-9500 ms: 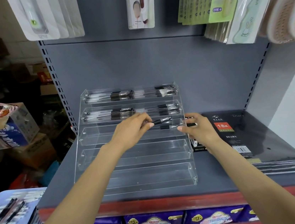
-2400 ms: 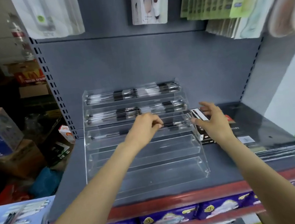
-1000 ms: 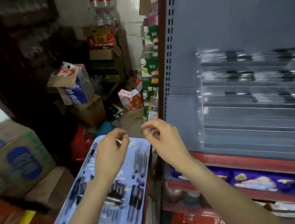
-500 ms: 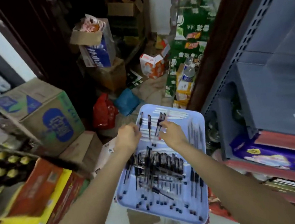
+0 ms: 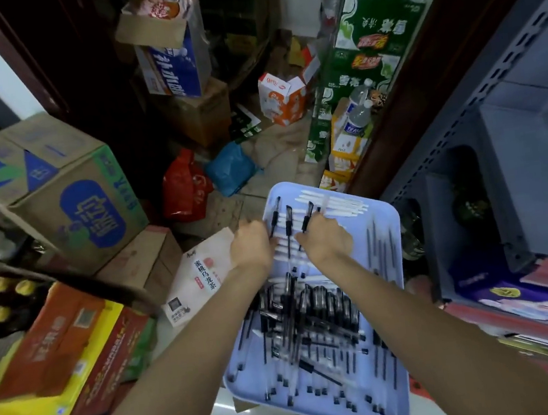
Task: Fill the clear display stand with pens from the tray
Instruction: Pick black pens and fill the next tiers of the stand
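Pale blue plastic, smooth and shallow-rimmed, the tray (image 5: 397,282) fills the lower middle of the frame. Across it lie the pens (image 5: 316,309): thin, stiff, light, clear-barrelled with black caps, likely slippery, so best pinched mid-barrel. The left hand (image 5: 251,246) and right hand (image 5: 325,239) curl over pens near the tray's top edge; whether either grip has closed I cannot tell.

Both your forearms are bare right up to the bottom edge of the view, with no sleeve or cuff showing. Your left hand (image 5: 251,246) and right hand (image 5: 326,239) wear no gloves, rings or watch.
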`<action>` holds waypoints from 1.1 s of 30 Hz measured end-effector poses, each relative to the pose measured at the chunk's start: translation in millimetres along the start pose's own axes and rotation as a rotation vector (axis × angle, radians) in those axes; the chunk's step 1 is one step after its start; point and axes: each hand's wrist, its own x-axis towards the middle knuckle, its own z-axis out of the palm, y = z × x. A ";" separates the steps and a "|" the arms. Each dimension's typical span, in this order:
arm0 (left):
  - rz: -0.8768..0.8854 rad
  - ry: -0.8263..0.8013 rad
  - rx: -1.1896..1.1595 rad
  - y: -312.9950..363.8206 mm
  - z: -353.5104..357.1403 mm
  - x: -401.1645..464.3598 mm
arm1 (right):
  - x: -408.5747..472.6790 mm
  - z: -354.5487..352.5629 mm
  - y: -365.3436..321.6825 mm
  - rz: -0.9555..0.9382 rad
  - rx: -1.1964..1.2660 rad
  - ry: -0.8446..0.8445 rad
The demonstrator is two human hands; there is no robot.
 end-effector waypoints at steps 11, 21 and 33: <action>0.013 -0.036 -0.265 -6.6 -14.5 -8.9 | 1.1 -20.0 1.9 0.015 0.442 -0.075; 0.433 -0.035 -0.487 44.7 -51.2 -56.8 | -62.1 -110.2 44.0 -0.052 1.090 0.002; 0.884 -0.002 -0.431 215.4 -72.8 -104.1 | -126.6 -226.5 165.6 -0.184 1.371 0.210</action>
